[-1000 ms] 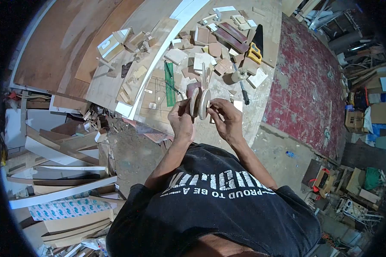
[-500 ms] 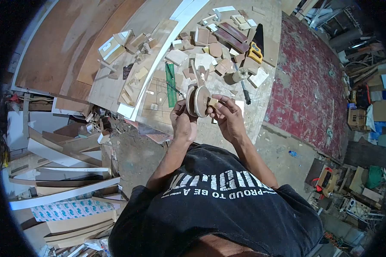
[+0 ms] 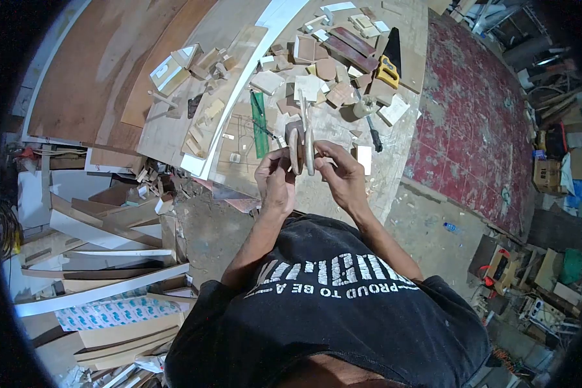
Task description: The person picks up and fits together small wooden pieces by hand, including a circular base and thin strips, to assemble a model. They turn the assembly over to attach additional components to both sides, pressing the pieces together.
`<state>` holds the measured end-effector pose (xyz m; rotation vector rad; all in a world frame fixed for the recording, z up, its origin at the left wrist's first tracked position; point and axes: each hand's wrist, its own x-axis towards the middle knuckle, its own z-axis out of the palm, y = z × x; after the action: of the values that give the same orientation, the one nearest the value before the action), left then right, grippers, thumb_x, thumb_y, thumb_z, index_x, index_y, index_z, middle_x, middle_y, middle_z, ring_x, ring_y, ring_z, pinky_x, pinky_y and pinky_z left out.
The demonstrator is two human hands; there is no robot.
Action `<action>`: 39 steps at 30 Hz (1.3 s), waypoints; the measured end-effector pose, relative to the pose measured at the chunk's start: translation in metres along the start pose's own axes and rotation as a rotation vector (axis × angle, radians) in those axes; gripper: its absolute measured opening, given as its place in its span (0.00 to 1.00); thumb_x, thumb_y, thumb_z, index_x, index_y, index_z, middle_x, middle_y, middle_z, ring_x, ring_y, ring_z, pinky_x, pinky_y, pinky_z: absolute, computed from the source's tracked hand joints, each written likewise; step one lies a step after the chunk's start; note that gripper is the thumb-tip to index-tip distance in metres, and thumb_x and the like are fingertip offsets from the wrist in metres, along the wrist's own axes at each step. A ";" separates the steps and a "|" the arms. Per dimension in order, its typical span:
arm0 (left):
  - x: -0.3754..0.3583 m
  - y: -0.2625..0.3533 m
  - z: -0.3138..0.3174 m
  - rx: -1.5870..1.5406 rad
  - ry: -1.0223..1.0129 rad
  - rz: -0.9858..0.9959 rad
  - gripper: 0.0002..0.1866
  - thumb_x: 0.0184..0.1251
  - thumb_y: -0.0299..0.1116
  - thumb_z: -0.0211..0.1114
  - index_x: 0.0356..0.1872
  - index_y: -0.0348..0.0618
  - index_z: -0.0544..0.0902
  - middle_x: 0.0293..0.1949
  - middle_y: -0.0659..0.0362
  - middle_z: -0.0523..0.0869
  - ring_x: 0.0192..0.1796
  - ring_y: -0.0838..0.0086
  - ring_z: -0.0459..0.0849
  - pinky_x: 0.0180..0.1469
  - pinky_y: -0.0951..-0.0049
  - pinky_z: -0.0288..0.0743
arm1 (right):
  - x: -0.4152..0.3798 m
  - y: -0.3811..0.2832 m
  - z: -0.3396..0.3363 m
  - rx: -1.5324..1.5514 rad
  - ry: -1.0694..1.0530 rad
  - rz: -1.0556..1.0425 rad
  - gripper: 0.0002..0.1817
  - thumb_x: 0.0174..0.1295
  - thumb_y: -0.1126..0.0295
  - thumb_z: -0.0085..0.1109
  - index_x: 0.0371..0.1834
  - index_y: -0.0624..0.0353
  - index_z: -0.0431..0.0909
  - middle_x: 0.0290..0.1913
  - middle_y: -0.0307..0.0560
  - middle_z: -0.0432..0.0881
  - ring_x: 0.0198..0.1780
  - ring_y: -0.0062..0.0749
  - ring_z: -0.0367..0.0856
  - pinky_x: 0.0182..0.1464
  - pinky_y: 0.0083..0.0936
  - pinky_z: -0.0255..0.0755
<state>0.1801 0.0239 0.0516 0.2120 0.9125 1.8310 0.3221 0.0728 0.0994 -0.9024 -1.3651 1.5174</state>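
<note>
A wooden piece with two round discs (image 3: 309,145) stands edge-on between my hands, over the front of the workbench (image 3: 388,174). Its narrow upper part points away from me. My left hand (image 3: 276,184) grips the left disc near its lower edge, thumb and fingers closed. On the other side, my right hand (image 3: 344,178) has its fingertips pressed at the right disc. Whether a small part sits under those fingertips is hidden. A green ruler (image 3: 259,124) lies left of the piece, on a board with pencil lines.
Many wood offcuts (image 3: 339,94) cover the bench beyond my hands. A yellow-handled saw (image 3: 388,71) and a dark-handled tool (image 3: 375,136) lie to the right. A glue-stained container (image 3: 363,108) stands near them. Boards (image 3: 110,226) are piled on the lower left.
The wooden piece has turned from a slanted view of its disc to nearly edge-on. The small light block at my right fingertips no longer shows.
</note>
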 end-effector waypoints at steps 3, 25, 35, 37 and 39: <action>-0.001 -0.003 0.001 0.010 -0.036 0.026 0.08 0.71 0.23 0.61 0.47 0.32 0.80 0.47 0.53 0.85 0.47 0.71 0.84 0.54 0.70 0.78 | 0.001 0.003 -0.001 -0.119 -0.016 -0.080 0.18 0.64 0.78 0.63 0.58 0.64 0.80 0.58 0.54 0.81 0.53 0.31 0.82 0.52 0.24 0.79; 0.002 0.002 0.006 0.106 -0.058 0.046 0.10 0.73 0.29 0.59 0.48 0.33 0.75 0.41 0.45 0.86 0.39 0.58 0.88 0.46 0.58 0.84 | 0.003 0.018 0.006 0.425 0.105 0.247 0.09 0.69 0.73 0.60 0.49 0.64 0.78 0.40 0.43 0.85 0.39 0.22 0.82 0.37 0.16 0.73; 0.003 -0.005 -0.011 0.083 0.021 0.078 0.06 0.69 0.23 0.64 0.44 0.33 0.81 0.44 0.53 0.87 0.45 0.73 0.85 0.51 0.72 0.80 | -0.001 0.022 0.012 0.455 0.171 0.254 0.10 0.69 0.72 0.61 0.48 0.68 0.79 0.41 0.45 0.84 0.37 0.24 0.83 0.45 0.24 0.81; 0.003 -0.004 -0.010 0.100 -0.013 0.082 0.05 0.70 0.23 0.64 0.43 0.34 0.82 0.44 0.53 0.87 0.44 0.74 0.85 0.49 0.73 0.80 | -0.002 0.022 0.012 0.464 0.165 0.249 0.11 0.69 0.72 0.61 0.48 0.69 0.80 0.41 0.46 0.84 0.38 0.24 0.83 0.44 0.24 0.82; 0.003 -0.004 -0.011 0.121 -0.001 0.073 0.05 0.70 0.24 0.63 0.43 0.33 0.82 0.44 0.53 0.87 0.43 0.74 0.85 0.48 0.74 0.80 | -0.003 0.020 0.013 0.438 0.173 0.247 0.11 0.69 0.72 0.62 0.47 0.69 0.80 0.41 0.46 0.85 0.38 0.24 0.83 0.44 0.24 0.82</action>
<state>0.1756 0.0218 0.0403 0.3258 1.0275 1.8434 0.3080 0.0649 0.0808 -0.9158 -0.7726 1.7866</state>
